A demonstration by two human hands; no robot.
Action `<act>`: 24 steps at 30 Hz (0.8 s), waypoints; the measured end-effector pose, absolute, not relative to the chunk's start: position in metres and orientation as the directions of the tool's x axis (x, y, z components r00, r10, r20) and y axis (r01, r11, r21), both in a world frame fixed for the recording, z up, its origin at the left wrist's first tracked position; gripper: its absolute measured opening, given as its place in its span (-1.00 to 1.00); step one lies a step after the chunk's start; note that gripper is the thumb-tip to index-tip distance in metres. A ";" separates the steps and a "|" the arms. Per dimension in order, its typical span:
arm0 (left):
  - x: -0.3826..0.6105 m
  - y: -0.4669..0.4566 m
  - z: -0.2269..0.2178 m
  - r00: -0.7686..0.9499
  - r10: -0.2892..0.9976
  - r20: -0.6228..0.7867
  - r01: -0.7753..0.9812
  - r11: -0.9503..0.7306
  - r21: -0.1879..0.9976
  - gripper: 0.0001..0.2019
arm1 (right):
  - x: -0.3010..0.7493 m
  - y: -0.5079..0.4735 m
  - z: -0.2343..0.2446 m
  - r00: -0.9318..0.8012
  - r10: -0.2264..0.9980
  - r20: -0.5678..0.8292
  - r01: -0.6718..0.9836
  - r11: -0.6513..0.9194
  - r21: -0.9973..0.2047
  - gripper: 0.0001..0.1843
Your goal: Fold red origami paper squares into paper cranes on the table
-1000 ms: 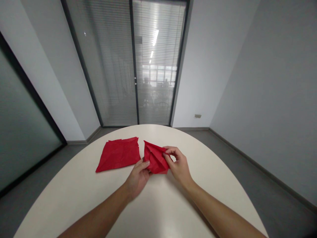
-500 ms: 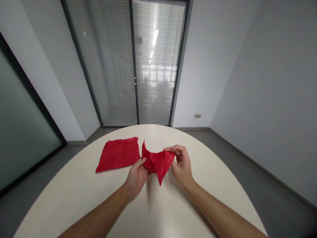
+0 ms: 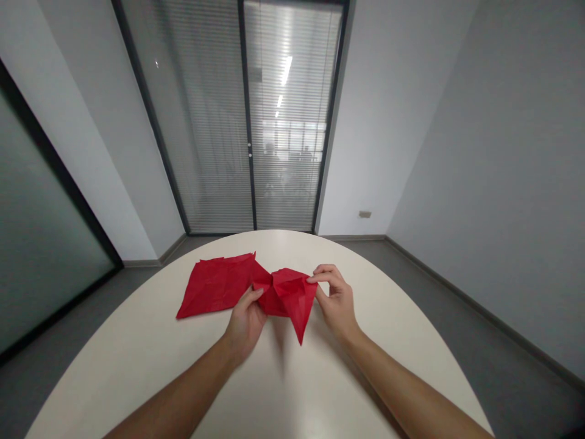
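Observation:
A piece of folded red paper [image 3: 292, 296] is held above the table between my two hands, with one pointed corner hanging down toward me. My left hand [image 3: 247, 320] grips its left side, thumb on top and the other fingers mostly hidden beneath. At its right edge, my right hand [image 3: 336, 299] pinches the paper between thumb and fingertips. Behind my left hand lies a flat stack of red paper sheets [image 3: 217, 283] with uneven edges; the held piece overlaps its right side in view.
The round cream table [image 3: 150, 372] fills the foreground, its curved edge dropping to a grey floor [image 3: 457, 341]. Beyond it stands a glass partition with blinds [image 3: 214, 152]. A wall socket [image 3: 364, 214] sits low on the pale wall to the right.
My left hand has shifted slightly left with the paper. The upright left point has tipped leftward, and the folds look spread wider. My right hand's fingers have lifted a little; the stack stays put.

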State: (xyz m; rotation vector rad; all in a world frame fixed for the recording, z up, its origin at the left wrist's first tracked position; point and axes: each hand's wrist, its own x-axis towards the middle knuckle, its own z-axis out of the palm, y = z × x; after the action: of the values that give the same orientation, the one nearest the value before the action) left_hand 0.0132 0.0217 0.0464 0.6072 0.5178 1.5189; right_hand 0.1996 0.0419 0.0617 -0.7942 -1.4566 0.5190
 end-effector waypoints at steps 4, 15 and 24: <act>0.013 0.020 0.047 -0.010 0.996 0.084 -0.744 -0.064 0.665 -0.82 | 0.198 0.045 0.058 0.033 0.909 0.417 -0.017 0.417 -0.909 -0.73; 0.017 0.019 0.040 -0.023 0.992 0.123 -0.617 -0.111 0.779 -0.48 | 0.189 0.039 0.062 -0.279 0.937 0.210 -0.325 0.113 -0.939 -0.54; 0.017 0.019 0.038 -0.010 0.997 0.071 -0.572 -0.064 0.818 -0.36 | 0.188 0.032 0.070 -0.276 0.951 0.137 -0.394 0.018 -0.919 -0.39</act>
State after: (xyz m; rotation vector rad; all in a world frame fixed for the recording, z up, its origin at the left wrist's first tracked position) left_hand 0.0168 0.0191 0.0378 0.8017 0.7065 1.4798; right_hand 0.1879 0.0325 0.0696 -0.6932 -1.1489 1.5248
